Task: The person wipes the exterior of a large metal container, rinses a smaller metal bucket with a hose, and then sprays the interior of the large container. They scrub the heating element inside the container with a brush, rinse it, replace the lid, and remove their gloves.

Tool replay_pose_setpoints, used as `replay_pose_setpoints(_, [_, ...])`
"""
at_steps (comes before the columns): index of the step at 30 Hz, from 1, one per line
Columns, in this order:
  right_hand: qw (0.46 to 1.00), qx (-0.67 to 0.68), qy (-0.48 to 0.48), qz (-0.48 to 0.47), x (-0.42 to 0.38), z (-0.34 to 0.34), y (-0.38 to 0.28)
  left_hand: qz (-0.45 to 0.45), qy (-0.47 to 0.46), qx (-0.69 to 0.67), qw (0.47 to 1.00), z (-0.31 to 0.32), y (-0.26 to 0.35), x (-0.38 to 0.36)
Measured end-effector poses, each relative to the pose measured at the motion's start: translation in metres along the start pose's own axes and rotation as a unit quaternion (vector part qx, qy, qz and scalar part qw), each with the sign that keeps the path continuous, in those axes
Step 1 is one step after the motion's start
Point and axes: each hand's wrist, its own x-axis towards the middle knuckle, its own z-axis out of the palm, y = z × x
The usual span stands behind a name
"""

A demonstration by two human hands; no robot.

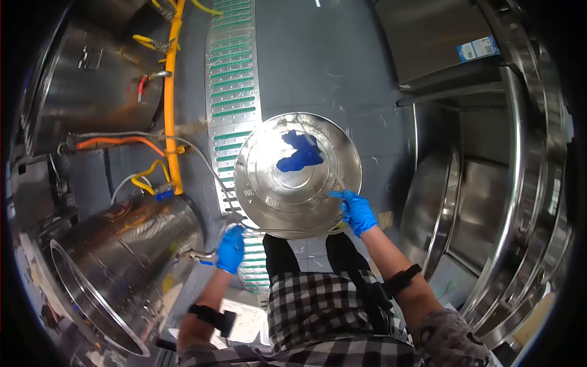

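My right hand (356,211), in a blue glove, is closed around the end part of a thin grey hose (287,232). Its fingers are over the right front rim of a wide round metal basin (257,211), and what looks like a thin stream of water runs inward from them. A dark blue cloth (299,153) lies crumpled in the basin. At the left front rim, my blue-gloved left hand (230,249) has its fingers curled at the same hose, which passes across the front of the basin between both hands.
Left of me are a large metal pot (122,251) with a tap and another metal tank (98,79). A yellow pipe (171,92) runs alongside them. A slotted floor drain (231,79) extends under the basin. Metal shelving (510,153) with large metal pieces stands on the right.
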Motion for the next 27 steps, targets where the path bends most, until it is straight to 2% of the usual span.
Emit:
replay_pose_setpoints(1, [1.0, -0.002, -0.008, 0.005, 0.002, -0.002, 0.002, 0.048, 0.012, 0.055, 0.997, 0.012, 0.053, -0.011])
replay_pose_setpoints(2, [0.999, -0.019, -0.047, -0.002, 0.002, -0.005, 0.008, 0.04, 0.006, 0.068, 0.997, 0.028, 0.067, -0.017])
replay_pose_setpoints(3, [0.996, -0.035, -0.083, -0.006, 0.003, -0.011, 0.019, 0.006, 0.04, 0.058, 0.997, 0.047, 0.072, -0.022])
replay_pose_setpoints(5, [0.995, -0.036, -0.093, -0.004, 0.0, -0.028, 0.052, -0.006, 0.049, 0.072, 0.996, 0.072, 0.085, -0.008])
replay_pose_setpoints(6, [0.997, -0.008, -0.075, 0.018, -0.004, -0.035, 0.068, 0.02, 0.047, 0.102, 0.994, 0.085, 0.086, 0.006])
replay_pose_setpoints(8, [0.997, 0.022, -0.056, 0.044, -0.005, -0.046, 0.096, 0.034, 0.019, 0.109, 0.993, 0.121, 0.069, 0.039])
replay_pose_setpoints(10, [0.994, 0.11, 0.021, 0.007, -0.003, -0.044, 0.122, 0.061, -0.015, 0.167, 0.984, 0.163, 0.03, 0.08])
replay_pose_setpoints(13, [0.982, 0.18, 0.061, -0.013, 0.031, -0.047, 0.153, 0.048, -0.082, 0.315, 0.944, 0.217, -0.033, 0.144])
replay_pose_setpoints(15, [0.979, 0.198, 0.05, 0.015, 0.053, -0.061, 0.17, 0.012, -0.087, 0.368, 0.926, 0.251, -0.061, 0.185])
replay_pose_setpoints(16, [0.963, 0.263, 0.038, 0.037, 0.063, -0.068, 0.178, -0.026, -0.109, 0.395, 0.912, 0.264, -0.058, 0.205])
replay_pose_setpoints(18, [0.933, 0.35, 0.02, 0.086, 0.08, -0.082, 0.178, -0.04, -0.106, 0.421, 0.9, 0.304, -0.1, 0.243])
replay_pose_setpoints(19, [0.932, 0.351, 0.021, 0.089, 0.083, -0.086, 0.174, -0.041, -0.108, 0.421, 0.899, 0.318, -0.101, 0.256])
replay_pose_setpoints(21, [0.937, 0.334, 0.048, 0.088, 0.086, -0.094, 0.166, -0.069, -0.057, 0.377, 0.922, 0.339, -0.089, 0.28])
replay_pose_setpoints(22, [0.942, 0.32, 0.018, 0.102, 0.087, -0.098, 0.163, -0.072, -0.058, 0.374, 0.923, 0.352, -0.107, 0.29])
replay_pose_setpoints(24, [0.952, 0.29, 0.021, 0.092, 0.092, -0.101, 0.162, -0.1, -0.089, 0.333, 0.933, 0.379, -0.145, 0.302])
replay_pose_setpoints(27, [0.969, 0.24, 0.012, 0.059, 0.093, -0.102, 0.166, -0.107, -0.094, 0.306, 0.941, 0.367, -0.126, 0.275])
